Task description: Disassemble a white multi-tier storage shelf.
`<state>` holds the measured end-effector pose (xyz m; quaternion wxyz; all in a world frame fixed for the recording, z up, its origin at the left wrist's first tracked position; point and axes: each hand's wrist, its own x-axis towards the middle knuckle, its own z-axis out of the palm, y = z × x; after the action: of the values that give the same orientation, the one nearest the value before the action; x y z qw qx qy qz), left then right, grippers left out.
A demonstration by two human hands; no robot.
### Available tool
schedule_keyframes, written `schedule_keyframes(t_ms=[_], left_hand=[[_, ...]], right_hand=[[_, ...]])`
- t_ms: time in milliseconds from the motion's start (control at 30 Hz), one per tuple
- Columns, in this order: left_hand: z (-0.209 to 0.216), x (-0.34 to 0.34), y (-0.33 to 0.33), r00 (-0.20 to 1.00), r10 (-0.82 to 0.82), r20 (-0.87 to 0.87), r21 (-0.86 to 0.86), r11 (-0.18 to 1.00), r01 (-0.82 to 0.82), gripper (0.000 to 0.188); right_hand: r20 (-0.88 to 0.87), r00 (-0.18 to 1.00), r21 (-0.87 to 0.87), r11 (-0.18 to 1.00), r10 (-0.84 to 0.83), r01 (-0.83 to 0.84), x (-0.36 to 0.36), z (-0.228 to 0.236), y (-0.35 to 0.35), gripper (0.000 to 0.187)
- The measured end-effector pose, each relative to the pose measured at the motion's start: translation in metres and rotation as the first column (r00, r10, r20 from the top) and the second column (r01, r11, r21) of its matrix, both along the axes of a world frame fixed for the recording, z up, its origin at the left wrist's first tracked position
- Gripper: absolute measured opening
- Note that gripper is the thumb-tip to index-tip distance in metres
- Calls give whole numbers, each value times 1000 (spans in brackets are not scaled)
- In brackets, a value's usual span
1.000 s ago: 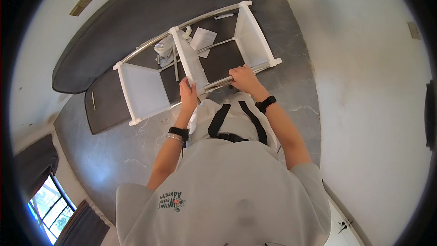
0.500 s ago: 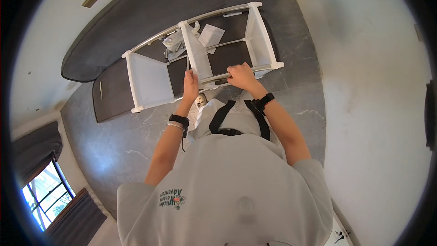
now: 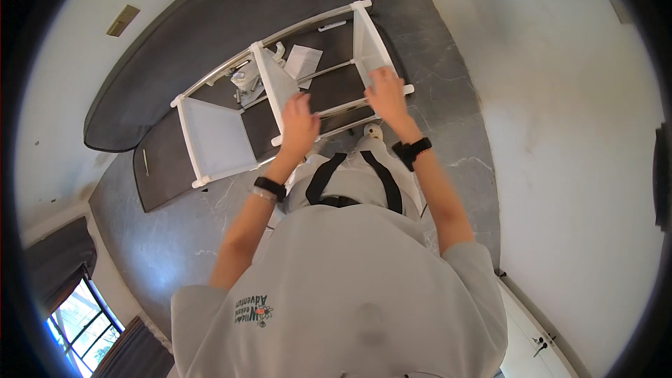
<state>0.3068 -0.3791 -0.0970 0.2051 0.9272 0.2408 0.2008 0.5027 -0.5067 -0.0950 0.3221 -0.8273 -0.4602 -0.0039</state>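
Note:
A white rack lies on its side, made of white shelf panels (image 3: 218, 136) joined by metal tubes (image 3: 343, 108). My left hand (image 3: 299, 126) is over the near corner of the middle panel (image 3: 277, 78), its fingers loosely bent and thumb apart, slightly blurred. My right hand (image 3: 388, 101) hovers by the near end of the right-hand panel (image 3: 371, 45), fingers apart and pointing down. Between the two hands runs the near metal tube. Neither hand shows a closed grip, though contact with the rack is partly hidden beneath the fingers.
A dark padded bench (image 3: 164, 168) lies under and behind the rack. On it are a clear plastic bag of small parts (image 3: 246, 78), a white paper sheet (image 3: 303, 61) and a thin rod (image 3: 146, 161). Grey tiled floor (image 3: 448, 126) meets a white wall (image 3: 560, 133) at right.
My right hand has let go of the near tube and moved right toward the end panel. My left hand has come off the middle panel's side to its near corner. The view has shifted slightly.

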Motion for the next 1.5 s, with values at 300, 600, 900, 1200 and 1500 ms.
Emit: schedule_keyframes(t_ms=[300, 600, 900, 1200, 1500], left_hand=[[-18, 102, -59, 897, -276, -346, 22, 953, 302, 31], [-34, 122, -63, 902, -140, -408, -6, 989, 151, 23], [-44, 118, -51, 857, -220, -465, -113, 975, 189, 19], [-21, 127, -40, 762, -363, -537, -336, 920, 202, 20], [-25, 141, -24, 731, -503, -461, -597, 785, 163, 26]], right_hand=[[-153, 944, -388, 897, -290, 213, 50, -16, -6, 31], [-62, 961, -474, 856, -268, 208, 70, -37, 37, 30], [-41, 976, -493, 854, -214, 167, 70, -47, 42, 29], [-129, 970, -482, 868, -206, 120, 76, -42, 39, 28], [-102, 981, -430, 896, -165, 107, 86, -51, 37, 30]])
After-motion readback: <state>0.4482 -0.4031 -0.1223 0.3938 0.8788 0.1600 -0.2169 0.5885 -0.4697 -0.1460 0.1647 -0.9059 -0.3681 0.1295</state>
